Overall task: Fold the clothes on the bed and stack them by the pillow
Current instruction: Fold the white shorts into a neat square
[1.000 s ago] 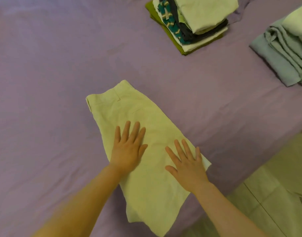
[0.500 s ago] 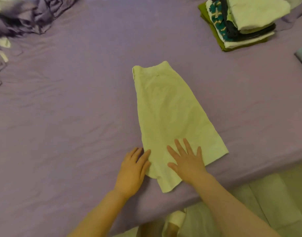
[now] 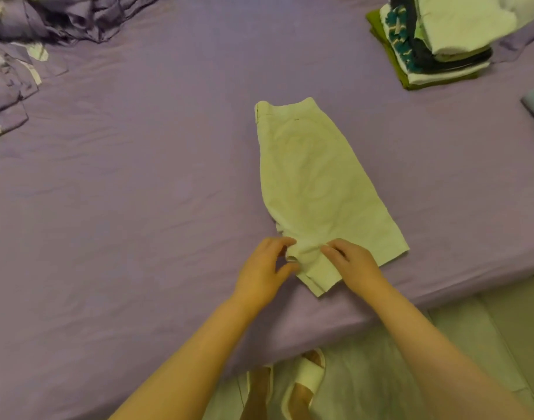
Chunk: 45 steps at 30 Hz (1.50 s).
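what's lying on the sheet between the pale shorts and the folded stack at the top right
Nothing visible. Both hands, left hand and right hand, already pinch the near hem of the pale shorts, and only bare purple sheet lies between them and the folded stack.

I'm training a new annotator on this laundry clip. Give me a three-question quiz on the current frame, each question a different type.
1. True or false: both hands, left hand and right hand, grip the pale shorts at the hem end.
2. Where is the folded stack? A) far right B) far left C) on the floor
3. Fill in: the shorts lie on a ____ sheet.

Key: 1 true; 2 A; 3 purple.
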### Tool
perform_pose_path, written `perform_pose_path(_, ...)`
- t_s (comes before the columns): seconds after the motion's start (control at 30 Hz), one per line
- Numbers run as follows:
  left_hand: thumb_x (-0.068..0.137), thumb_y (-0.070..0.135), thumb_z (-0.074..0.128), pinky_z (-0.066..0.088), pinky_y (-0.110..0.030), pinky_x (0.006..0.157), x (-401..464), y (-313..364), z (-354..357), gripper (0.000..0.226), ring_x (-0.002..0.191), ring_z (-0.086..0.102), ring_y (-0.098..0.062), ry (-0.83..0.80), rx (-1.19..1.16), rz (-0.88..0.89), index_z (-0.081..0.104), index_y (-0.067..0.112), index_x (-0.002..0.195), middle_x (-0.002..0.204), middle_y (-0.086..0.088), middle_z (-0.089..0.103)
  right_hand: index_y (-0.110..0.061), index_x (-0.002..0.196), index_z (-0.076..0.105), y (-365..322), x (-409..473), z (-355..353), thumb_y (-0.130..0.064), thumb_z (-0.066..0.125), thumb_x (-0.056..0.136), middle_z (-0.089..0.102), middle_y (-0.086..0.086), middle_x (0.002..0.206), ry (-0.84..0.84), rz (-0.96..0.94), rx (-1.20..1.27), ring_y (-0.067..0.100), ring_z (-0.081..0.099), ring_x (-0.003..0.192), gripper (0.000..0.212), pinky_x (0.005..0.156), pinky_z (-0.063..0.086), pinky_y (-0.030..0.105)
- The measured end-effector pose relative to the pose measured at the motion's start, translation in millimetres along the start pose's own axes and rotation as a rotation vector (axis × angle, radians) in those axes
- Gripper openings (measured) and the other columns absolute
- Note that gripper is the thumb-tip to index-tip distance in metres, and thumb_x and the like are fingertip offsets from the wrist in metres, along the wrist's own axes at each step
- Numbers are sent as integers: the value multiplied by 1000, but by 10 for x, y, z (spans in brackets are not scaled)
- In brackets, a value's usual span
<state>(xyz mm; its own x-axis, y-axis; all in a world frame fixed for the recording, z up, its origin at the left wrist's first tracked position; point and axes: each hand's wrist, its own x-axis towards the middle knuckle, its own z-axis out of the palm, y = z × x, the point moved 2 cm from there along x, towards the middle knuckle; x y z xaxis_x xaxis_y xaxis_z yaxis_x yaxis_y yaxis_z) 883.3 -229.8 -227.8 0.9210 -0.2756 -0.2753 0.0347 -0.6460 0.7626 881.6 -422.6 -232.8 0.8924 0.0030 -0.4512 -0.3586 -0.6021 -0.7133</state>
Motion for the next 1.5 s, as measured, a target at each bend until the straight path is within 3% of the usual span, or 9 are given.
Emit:
perform_pose_path(0.27, 91, 11, 53, 41, -28, 65, 303, 362, -307, 21, 74, 48, -14, -23, 116, 136, 62, 18, 109, 89, 1, 52, -30, 63, 42, -155, 144, -357, -31, 43, 100, 48, -10, 62, 57, -12, -192, 12, 45, 62, 37, 57, 31, 29)
perform_pose_path(0.37, 89, 7, 51, 44, -25, 66, 187, 260, -463, 26, 74, 49, -15, -86, 129, 60, 68, 20, 104, 91, 1, 46, -27, 94, 64, -133, 62, -256, -35, 41, 100, 65, -11, 97, -45, 25, -45, 14, 58, 96, 25, 73, 39, 19)
perform_pose_path(0.5, 88, -5, 48, 55, -19, 65, -50, 6, -581, 36, 74, 64, -22, -186, -185, -185, 73, 17, 98, 91, -15, 54, -35, 146, 31, 14, -67, 56, -49, 40, 97, 21, 0, 157, -304, -25, -278, 18, 16, 145, 51, 116, 18, 33)
perform_pose_path(0.7, 82, 25, 74, 52, -36, 64, -160, -206, -380, 16, 65, 54, -16, -34, -328, -378, 66, 13, 75, 69, -2, 60, -40, 149, 18, 46, -98, 356, -61, 25, 95, 6, 0, 160, -307, 7, -505, 22, -2, 147, 58, 117, 9, 44)
perform_pose_path(0.93, 81, -17, 50, 53, -45, 72, -192, -649, -267, 32, 73, 47, -24, 47, -368, -613, 57, 15, 76, 83, -12, 45, -42, 146, -16, 199, 3, 525, -60, 33, 94, -30, -5, 154, -430, -123, -987, 28, -26, 142, 74, 110, 0, 65)
perform_pose_path(1.1, 79, -7, 52, 37, -18, 83, -210, -561, -122, 41, 107, 44, -23, 205, 87, -376, 62, 12, 114, 120, -6, 41, -40, 150, 2, 101, 69, 507, -44, 48, 87, -23, -3, 157, -514, -83, -826, 30, -22, 143, 78, 112, 2, 62)
perform_pose_path(1.27, 82, 17, 74, 48, -40, 94, -298, -481, 78, 64, 111, 52, -22, 244, -569, -778, 36, 14, 133, 131, -5, 49, -39, 148, 20, 73, 108, 368, -42, 43, 91, -9, -3, 160, -528, -142, -749, 25, -13, 146, 62, 116, 9, 54)
perform_pose_path(1.43, 87, 19, 67, 51, -43, 92, -476, -339, 81, 64, 112, 56, -22, 291, -469, -605, 32, 25, 140, 134, -1, 51, -49, 146, 10, -22, 18, 237, -42, 37, 91, -1, -9, 160, -512, -270, -516, 16, -6, 147, 62, 116, 10, 40)
perform_pose_path(1.5, 89, 21, 65, 57, -34, 67, -514, -278, 61, 79, 92, 66, -17, 294, -531, -576, 15, 34, 150, 125, 2, 57, -55, 144, 0, -50, -77, 251, -46, 34, 90, -6, -13, 159, -535, -366, -517, 13, -8, 146, 64, 116, 8, 41)
